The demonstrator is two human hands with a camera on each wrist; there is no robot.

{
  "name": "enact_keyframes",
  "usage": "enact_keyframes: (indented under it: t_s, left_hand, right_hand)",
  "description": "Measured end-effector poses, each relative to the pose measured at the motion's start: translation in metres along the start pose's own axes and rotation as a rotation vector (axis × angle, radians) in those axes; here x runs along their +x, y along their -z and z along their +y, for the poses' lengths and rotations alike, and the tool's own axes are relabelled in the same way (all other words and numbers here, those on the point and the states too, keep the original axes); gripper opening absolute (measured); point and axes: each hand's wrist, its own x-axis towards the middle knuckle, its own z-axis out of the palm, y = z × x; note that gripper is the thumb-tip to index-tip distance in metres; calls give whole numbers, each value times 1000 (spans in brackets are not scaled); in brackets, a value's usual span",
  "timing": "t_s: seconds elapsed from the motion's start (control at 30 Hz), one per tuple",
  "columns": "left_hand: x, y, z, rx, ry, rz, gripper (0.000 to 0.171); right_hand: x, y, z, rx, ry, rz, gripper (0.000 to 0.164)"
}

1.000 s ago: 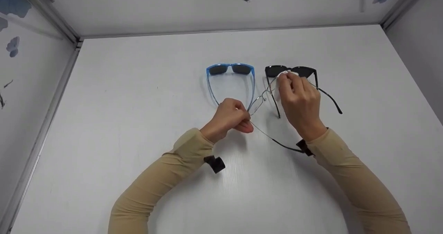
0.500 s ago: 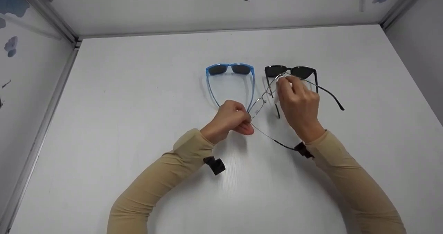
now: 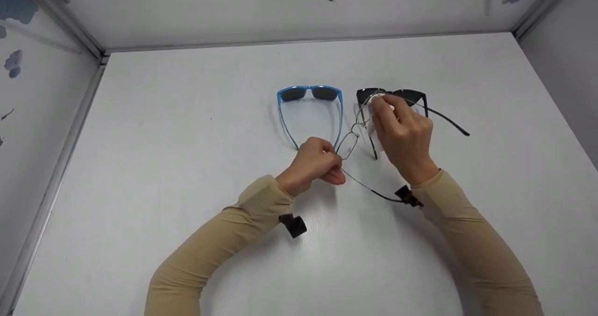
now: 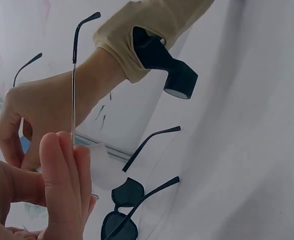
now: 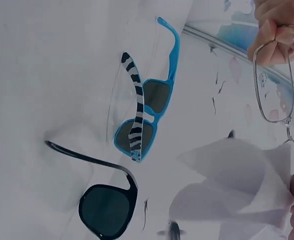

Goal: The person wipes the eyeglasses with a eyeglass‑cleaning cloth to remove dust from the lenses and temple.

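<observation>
A pair of thin metal-framed eyeglasses (image 3: pixel 347 147) is held up over the table with both temples unfolded. My left hand (image 3: pixel 317 161) pinches the frame at its near end, beside one lens. At the far lens, my right hand (image 3: pixel 404 133) pinches a white cloth (image 5: pixel 227 185) against the glasses. Much of that lens is hidden by the cloth and fingers. In the right wrist view the cloth hangs in loose folds, and the other lens (image 5: pixel 274 87) shows clear with a small mark on it. One dark-tipped temple (image 4: pixel 74 100) rises past my left fingers in the left wrist view.
Blue sunglasses (image 3: pixel 309 91) with striped temples stand unfolded on the white table (image 3: pixel 187 119), just beyond my left hand. Black sunglasses (image 3: pixel 409 96) lie to their right, partly behind my right hand. Pale panels (image 3: pixel 280 12) enclose the back and sides.
The held eyeglasses have turned slightly, their far temple tip swinging up and right. My right hand and cloth have shifted a little on the far lens; my left hand has drifted slightly right and nearer.
</observation>
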Motion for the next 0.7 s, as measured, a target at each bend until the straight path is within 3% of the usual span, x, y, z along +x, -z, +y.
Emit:
enact_keyframes:
  t_s: [0.1,0.27,0.37,0.47,0.57,0.7]
  left_hand:
    - [0,1,-2,-6,0,4,21]
    - [0,1,-4,1,-15,15,17]
    - [-2,-1,-4,22,-51,31,10]
    - [-4,-2,-3,39,-87,36,8]
    - [-6,-4,-3,46,-99,35,9]
    - [-6,-4,-4,32,-87,51,8]
  right_hand:
    - [-3,0,-1,1,26,-26,6]
    - [-6,3,-4,155,174,-81,9]
    - [-2,4,-4,183,217,-23,10]
    - [3,1,-4,141,203,74,9]
    - [6,-4,-4,47,134,157,8]
    - [4,-6,-5,-55,71,157,5]
